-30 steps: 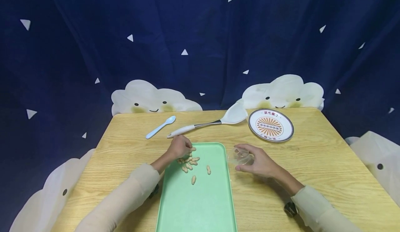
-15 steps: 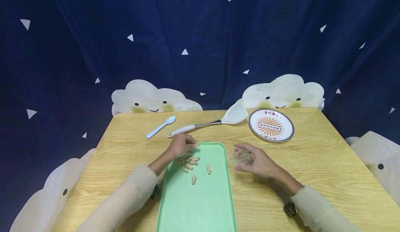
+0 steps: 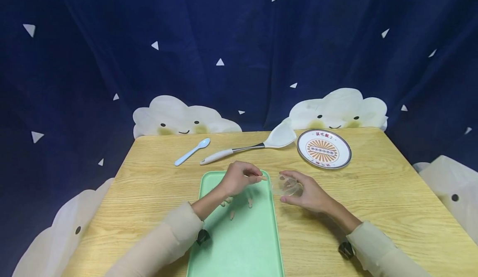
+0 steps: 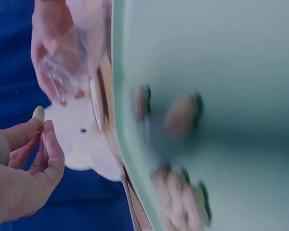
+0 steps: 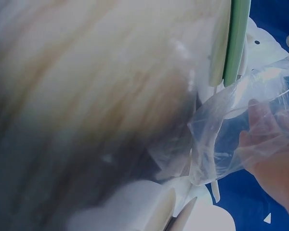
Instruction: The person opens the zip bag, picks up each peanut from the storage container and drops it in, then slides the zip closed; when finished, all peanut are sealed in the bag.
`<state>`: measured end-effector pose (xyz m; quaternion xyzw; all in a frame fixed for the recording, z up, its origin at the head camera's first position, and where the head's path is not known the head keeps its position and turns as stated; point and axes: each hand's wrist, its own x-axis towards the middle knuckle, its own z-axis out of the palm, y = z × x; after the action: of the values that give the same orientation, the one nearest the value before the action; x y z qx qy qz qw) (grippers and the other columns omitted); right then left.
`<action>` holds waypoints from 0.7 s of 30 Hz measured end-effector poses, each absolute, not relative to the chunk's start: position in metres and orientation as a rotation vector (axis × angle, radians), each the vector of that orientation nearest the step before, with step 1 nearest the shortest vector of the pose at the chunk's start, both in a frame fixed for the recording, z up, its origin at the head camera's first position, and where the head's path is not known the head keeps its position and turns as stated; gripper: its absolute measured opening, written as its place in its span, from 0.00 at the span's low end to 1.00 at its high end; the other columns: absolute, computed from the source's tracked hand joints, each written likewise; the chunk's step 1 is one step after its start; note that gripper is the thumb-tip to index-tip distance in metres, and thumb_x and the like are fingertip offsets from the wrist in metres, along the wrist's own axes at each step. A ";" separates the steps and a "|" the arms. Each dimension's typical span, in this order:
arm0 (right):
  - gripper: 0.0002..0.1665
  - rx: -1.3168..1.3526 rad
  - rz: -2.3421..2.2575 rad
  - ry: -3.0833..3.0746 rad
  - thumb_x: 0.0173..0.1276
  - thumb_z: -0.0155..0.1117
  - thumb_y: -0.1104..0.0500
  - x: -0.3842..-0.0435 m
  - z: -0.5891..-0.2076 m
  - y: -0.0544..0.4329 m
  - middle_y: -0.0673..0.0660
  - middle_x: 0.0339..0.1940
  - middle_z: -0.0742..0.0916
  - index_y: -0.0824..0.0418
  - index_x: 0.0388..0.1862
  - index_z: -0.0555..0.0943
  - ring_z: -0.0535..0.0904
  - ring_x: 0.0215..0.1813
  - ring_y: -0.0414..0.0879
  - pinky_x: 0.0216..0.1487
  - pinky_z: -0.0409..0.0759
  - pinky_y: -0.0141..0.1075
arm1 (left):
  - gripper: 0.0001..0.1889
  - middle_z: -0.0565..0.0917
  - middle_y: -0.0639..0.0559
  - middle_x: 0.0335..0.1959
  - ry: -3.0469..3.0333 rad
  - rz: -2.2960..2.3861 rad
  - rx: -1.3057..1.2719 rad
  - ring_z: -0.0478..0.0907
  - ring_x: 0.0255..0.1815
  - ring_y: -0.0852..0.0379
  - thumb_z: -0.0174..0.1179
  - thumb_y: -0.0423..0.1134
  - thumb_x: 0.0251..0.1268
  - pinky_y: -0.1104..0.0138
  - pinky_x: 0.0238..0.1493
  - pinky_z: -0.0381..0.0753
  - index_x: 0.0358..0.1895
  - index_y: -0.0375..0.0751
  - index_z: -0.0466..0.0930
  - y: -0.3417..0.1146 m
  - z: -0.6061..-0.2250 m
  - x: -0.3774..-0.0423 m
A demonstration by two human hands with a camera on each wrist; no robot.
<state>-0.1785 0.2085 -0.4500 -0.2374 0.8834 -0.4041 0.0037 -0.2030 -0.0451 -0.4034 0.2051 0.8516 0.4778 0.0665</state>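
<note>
My left hand (image 3: 239, 179) pinches a peanut (image 4: 38, 113) between thumb and fingertips, over the far right corner of the green tray (image 3: 246, 244). Just right of the tray, my right hand (image 3: 313, 192) grips a clear, crinkled plastic bag (image 5: 216, 134), its fingers and thumb spread around it. The bag's open side faces the left hand, with a short gap between it and the pinched peanut. More peanuts (image 4: 180, 202) lie in the tray, several in a cluster partly hidden behind my left wrist in the head view and a few apart from it.
Behind the tray lie a light blue spoon (image 3: 192, 151) and a white spatula (image 3: 280, 136) with a long handle. A patterned plate (image 3: 324, 133) stands at the back right of the wooden table (image 3: 384, 194). A dark blue curtain (image 3: 239, 40) hangs behind.
My left hand has lifted a peanut from the tray's far left and carried it right, close to the bag. The right hand has stayed in place with the bag.
</note>
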 end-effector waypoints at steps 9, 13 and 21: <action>0.41 -0.754 -1.253 2.775 0.53 0.74 0.47 -0.179 -0.451 0.207 0.54 0.58 0.81 0.55 0.65 0.70 0.79 0.55 0.49 0.59 0.72 0.53 | 0.06 0.88 0.46 0.32 2.486 1.527 0.658 0.83 0.30 0.62 0.65 0.32 0.57 0.75 0.30 0.79 0.36 0.35 0.87 -0.014 -0.407 -0.192; 0.40 -0.746 -1.245 2.786 0.52 0.75 0.48 -0.178 -0.450 0.205 0.56 0.59 0.81 0.56 0.64 0.71 0.77 0.60 0.54 0.60 0.72 0.55 | 0.07 0.88 0.45 0.37 2.448 1.536 0.665 0.83 0.32 0.63 0.66 0.32 0.57 0.76 0.32 0.79 0.38 0.34 0.86 -0.007 -0.408 -0.191; 0.41 -0.764 -1.256 2.769 0.54 0.73 0.46 -0.178 -0.450 0.204 0.54 0.56 0.82 0.57 0.64 0.71 0.80 0.52 0.47 0.59 0.73 0.53 | 0.08 0.88 0.48 0.39 2.476 1.504 0.655 0.84 0.37 0.58 0.64 0.34 0.60 0.74 0.35 0.80 0.41 0.37 0.86 -0.021 -0.406 -0.192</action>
<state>-0.1783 0.2045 -0.4498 -0.2437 0.8833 -0.4005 0.0032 -0.1915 -0.0212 -0.4061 0.2198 0.8306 0.5045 0.0853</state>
